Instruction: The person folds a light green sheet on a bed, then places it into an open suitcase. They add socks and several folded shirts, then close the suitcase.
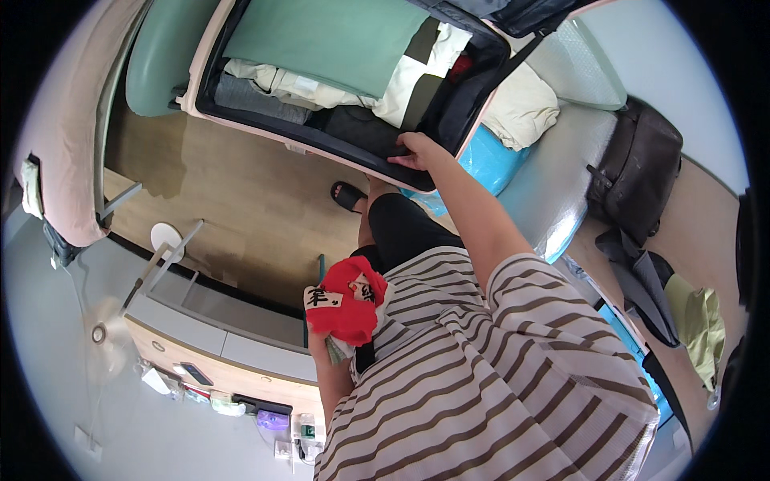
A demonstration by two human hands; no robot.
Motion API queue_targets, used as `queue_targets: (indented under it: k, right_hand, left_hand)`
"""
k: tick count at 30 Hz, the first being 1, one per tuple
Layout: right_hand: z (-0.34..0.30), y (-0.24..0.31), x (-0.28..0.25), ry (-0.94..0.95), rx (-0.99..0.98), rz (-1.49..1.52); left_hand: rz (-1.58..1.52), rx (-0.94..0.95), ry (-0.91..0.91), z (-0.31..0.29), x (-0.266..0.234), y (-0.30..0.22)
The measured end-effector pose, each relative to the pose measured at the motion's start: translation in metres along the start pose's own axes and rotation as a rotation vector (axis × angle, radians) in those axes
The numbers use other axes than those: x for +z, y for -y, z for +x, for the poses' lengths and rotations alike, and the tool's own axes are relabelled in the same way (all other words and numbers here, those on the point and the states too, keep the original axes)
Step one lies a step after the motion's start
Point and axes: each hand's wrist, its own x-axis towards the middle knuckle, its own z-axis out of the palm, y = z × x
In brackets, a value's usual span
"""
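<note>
In front of my striped shirt, my left hand [318,343] holds a bunched red cloth bundle [343,313] with pale patches and dark printing. The bundle hides most of its fingers, and some white and greenish cloth shows beneath it. My right hand [417,151] reaches over the near right side of an open pink suitcase [265,135], fingers apart, beside dark cloth [362,130] inside; whether it touches that cloth I cannot tell. Also in the suitcase lie a folded green cloth [325,44], cream clothing [301,86], grey cloth [255,98] and a white-and-dark piece [407,88].
Right of the suitcase are a cream cloth [521,100], a blue plastic bag [487,164], a silvery padded seat [553,184] and a dark brown backpack [642,164]. A green chair back [155,60] stands left. Behind lies a desk [200,349] with a fan [103,333].
</note>
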Motion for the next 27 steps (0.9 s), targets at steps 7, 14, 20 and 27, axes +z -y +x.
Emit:
queue_targets:
  k: [7, 14, 20, 27]
  right_hand:
    - [0.068, -0.048, 0.047, -0.459, -0.223, -0.232]
    - [0.023, -0.003, 0.053, -0.364, -0.384, -1.106]
    - [0.073, -0.043, -0.008, -0.408, -0.459, -1.704]
    - [-0.009, 0.022, 0.003, -0.063, -0.366, -1.853]
  left_hand:
    - [-0.131, -0.08, -0.115, 0.018, 0.013, 0.003]
    - [0.082, -0.122, -0.139, 0.027, 0.028, 0.006]
    - [0.047, -0.122, -0.047, 0.026, 0.009, 0.013]
    - [-0.039, 0.015, 0.151, 0.033, -0.001, 0.021]
